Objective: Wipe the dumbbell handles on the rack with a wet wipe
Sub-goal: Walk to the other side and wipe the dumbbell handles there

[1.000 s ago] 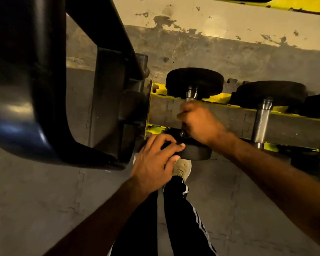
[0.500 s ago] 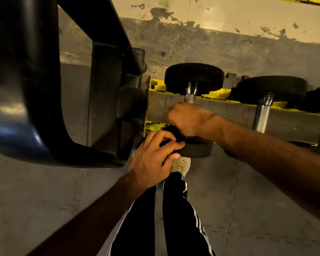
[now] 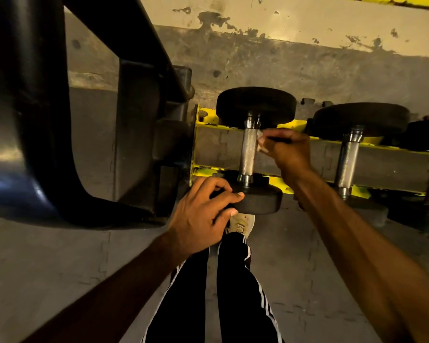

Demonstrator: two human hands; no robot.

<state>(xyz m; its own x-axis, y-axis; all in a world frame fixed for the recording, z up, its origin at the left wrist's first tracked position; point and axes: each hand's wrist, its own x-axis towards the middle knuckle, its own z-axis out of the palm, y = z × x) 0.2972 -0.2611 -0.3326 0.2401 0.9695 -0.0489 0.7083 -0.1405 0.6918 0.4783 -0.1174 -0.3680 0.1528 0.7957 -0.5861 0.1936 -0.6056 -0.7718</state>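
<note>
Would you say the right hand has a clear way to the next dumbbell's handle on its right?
Probably yes: the right hand, pinching the wipe, is just beside that handle, with nothing between them.

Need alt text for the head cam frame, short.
Right hand pinches a wet wipe beside the knurled steel handle of the leftmost dumbbell on a yellow rack, while the left hand grips that dumbbell's near black head. More dumbbells sit to the right.

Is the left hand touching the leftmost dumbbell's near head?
Touching. The head view shows the left hand gripping the near head, its fingers curled over the head's top edge with no gap.
</note>
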